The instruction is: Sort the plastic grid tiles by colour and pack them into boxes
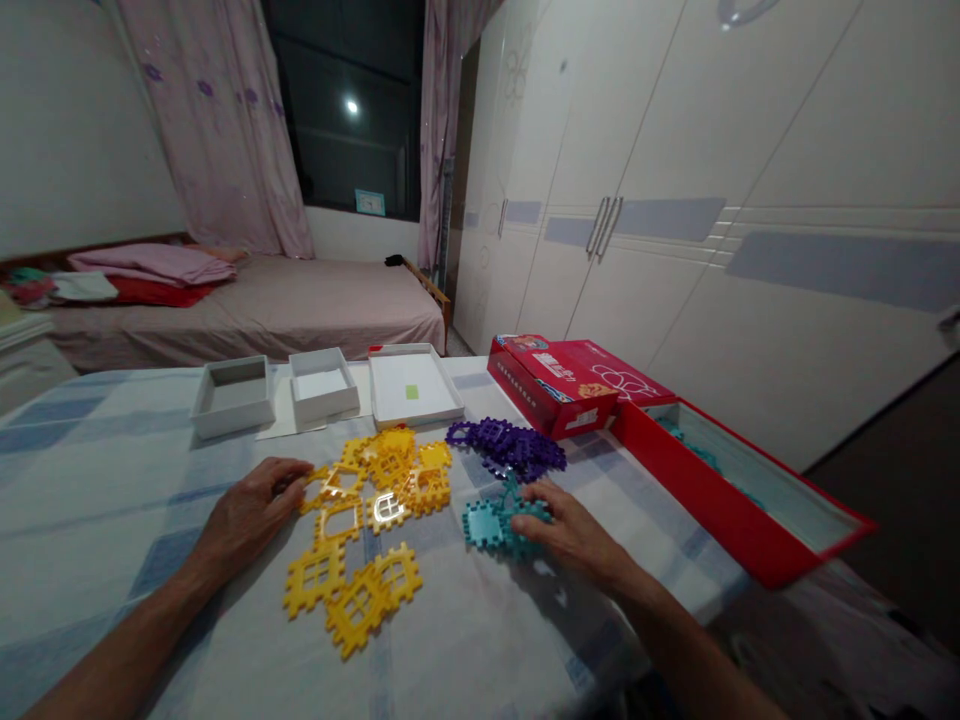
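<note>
My left hand (pixel 253 508) rests at the left edge of a spread of yellow interlocking plastic pieces (pixel 339 520), its fingers curled and thumb and forefinger closed at the edge of one. Several of these pieces have window-frame shapes, and more lie loosely stacked behind. Teal interlocking pieces (pixel 484 524) sit under the fingers of my right hand (pixel 570 528), which grips them from the right; its fingers partly cover them. Just beyond is a heap of dark purple pieces (pixel 517 448).
Behind the pieces stand two small white boxes (pixel 234 395) and a shallow white lid (pixel 416 385). To the right, a red printed box (pixel 570 385) adjoins a long open red box (pixel 697 490) with teal pieces inside. A striped cloth (pixel 97 520) covers the table.
</note>
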`<state>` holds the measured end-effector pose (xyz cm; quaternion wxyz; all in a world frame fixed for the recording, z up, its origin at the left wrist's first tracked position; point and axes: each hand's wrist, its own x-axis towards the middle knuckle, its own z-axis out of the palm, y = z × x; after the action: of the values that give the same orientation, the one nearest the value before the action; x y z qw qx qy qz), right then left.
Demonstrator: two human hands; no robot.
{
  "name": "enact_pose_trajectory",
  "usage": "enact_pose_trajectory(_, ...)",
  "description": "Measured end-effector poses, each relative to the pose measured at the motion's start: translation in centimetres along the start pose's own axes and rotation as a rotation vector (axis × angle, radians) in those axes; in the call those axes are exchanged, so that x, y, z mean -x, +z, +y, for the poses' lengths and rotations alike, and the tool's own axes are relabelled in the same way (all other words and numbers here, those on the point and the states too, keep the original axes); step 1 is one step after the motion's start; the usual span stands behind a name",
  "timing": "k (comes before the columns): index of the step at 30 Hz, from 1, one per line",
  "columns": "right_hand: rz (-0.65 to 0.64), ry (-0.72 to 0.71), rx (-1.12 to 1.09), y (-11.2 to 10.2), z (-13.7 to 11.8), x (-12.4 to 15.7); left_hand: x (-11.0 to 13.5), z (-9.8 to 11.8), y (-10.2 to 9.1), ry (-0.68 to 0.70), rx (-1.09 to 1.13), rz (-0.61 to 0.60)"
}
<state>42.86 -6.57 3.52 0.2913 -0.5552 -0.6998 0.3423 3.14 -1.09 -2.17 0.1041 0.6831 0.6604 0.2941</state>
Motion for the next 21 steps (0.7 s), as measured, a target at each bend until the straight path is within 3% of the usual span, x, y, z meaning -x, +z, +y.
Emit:
enact_pose_trajectory(3, 0.053, -0.089, 0.156, 2.2, 0.1, -0.3, 0.0, 0.1, -0.1, 0.018, 0.010, 0.004)
enact_pose_trajectory(6, 0.082, -0.086, 0.250, 3.5, 0.0, -0.1, -0.1, 0.1, -0.1, 0.021, 0.007, 0.006)
enact_pose_trajectory(12, 0.068, -0.141, 0.249, 4.1, -0.6, 0.6, -0.2, 0.1, -0.1, 0.009, -0.001, 0.009)
enact_pose_trajectory(21, 0.156, -0.286, 0.297, 5.2, 0.3, 1.1, -0.2, -0.1, -0.1, 0.019, 0.017, 0.013)
